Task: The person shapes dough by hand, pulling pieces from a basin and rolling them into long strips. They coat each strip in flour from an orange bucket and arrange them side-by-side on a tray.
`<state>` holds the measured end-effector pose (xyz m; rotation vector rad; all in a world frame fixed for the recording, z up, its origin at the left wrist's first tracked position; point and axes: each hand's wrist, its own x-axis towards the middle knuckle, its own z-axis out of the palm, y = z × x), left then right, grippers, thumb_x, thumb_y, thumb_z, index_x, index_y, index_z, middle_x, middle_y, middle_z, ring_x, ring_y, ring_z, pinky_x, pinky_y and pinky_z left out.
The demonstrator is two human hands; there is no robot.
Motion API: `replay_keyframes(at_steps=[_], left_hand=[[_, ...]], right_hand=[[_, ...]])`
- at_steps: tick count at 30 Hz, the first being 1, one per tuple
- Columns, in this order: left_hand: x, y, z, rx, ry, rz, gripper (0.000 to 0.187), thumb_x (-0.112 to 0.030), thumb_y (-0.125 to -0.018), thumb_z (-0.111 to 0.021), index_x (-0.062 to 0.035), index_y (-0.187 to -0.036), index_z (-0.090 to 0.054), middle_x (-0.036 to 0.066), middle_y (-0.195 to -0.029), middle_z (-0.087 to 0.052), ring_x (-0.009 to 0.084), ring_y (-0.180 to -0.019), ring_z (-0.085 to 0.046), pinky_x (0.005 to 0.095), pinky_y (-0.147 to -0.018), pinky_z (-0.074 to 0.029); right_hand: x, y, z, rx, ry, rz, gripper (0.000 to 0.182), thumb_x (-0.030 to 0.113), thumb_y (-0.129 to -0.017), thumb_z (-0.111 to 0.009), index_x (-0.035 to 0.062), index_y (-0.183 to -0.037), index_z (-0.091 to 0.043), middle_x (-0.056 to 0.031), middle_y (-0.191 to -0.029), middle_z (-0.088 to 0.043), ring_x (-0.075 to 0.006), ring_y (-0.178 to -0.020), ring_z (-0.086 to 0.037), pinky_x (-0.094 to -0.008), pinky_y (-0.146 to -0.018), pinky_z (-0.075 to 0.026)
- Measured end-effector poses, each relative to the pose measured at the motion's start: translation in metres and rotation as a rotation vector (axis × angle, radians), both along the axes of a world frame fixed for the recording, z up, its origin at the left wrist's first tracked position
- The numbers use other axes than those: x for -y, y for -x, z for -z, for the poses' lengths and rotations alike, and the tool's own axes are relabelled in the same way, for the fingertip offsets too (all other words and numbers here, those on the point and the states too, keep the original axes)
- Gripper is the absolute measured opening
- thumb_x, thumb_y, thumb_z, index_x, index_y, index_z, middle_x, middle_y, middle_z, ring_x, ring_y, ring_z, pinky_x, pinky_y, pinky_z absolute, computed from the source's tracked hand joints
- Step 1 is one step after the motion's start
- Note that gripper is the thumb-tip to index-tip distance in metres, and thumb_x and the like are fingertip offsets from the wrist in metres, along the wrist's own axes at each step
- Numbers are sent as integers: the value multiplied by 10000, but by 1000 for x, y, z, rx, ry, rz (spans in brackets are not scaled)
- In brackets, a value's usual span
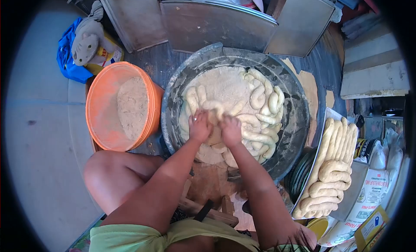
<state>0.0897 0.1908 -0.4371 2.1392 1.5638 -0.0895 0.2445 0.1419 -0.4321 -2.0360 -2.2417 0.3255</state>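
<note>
A wide dark basin (170, 105) sits in front of me with pale crumbs (216, 81) and several thick dough ropes in it. My left hand (200, 127), with a ring on one finger, is curled down at a dough rope (213, 105) that bends between my hands. Close beside it, my right hand (230, 130) is closed at the rope's other side, its fingertips partly hidden. More floured dough ropes (265, 96) lie looped and heaped along the basin's right side.
An orange tub (94, 109) of brownish crumbs stands left of the basin. On the right, a tray (328, 112) carries lined-up dough ropes (331, 139), with flour sacks (368, 191) beyond. Metal sheets (216, 27) lean behind the basin. A grey cat-shaped item (89, 42) rests at upper left.
</note>
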Motion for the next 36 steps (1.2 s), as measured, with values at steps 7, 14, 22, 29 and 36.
replay_keyframes(at_steps=[7, 14, 22, 29, 36], left_hand=[[-64, -31, -23, 308, -283, 104, 606, -356, -801, -573, -67, -1309, -414, 139, -1400, -340, 325, -1320, -252, 478, -1063, -191], [-74, -48, -40, 389, 288, 412, 395, -221, -706, -679, -85, -1065, -590, 154, -1047, -620, 290, -1019, -582, 394, -862, -437], [-149, -8, -106, -99, -387, 110, 459, -234, -711, -665, -91, -1134, -557, 139, -1211, -528, 306, -1129, -486, 454, -941, -343], [-89, -60, -27, 260, -85, 472, 676, -547, -857, -452, -164, -1396, -317, 112, -1473, -230, 312, -1356, -209, 476, -1111, -115], [-12, 27, -6, -50, -142, 481, 684, -613, -876, -306, -208, -1426, -257, 73, -1511, -120, 258, -1398, -62, 473, -1123, -31]], right_hand=[[44, -52, -18, -257, 211, -60, 147, 96, -737, -579, 133, -865, -640, -62, -1062, -572, -231, -1018, -527, -380, -852, -407], [-13, -45, -104, -1786, 290, 370, 313, -43, -767, -564, 23, -1073, -562, -22, -1015, -583, -82, -894, -523, -226, -821, -413], [-16, -103, -4, -610, -151, 816, 580, 373, -900, -495, 42, -1356, -357, -222, -1413, -309, -337, -1327, -268, -445, -1079, -200], [85, 38, -10, 35, 268, 210, 794, 495, -806, -516, 136, -1441, -202, -192, -1467, -201, -330, -1379, -124, -619, -1055, -36], [95, -42, -13, -265, 63, 519, 746, 489, -812, -521, 169, -1425, -244, -134, -1482, -204, -313, -1375, -149, -599, -1063, -58]])
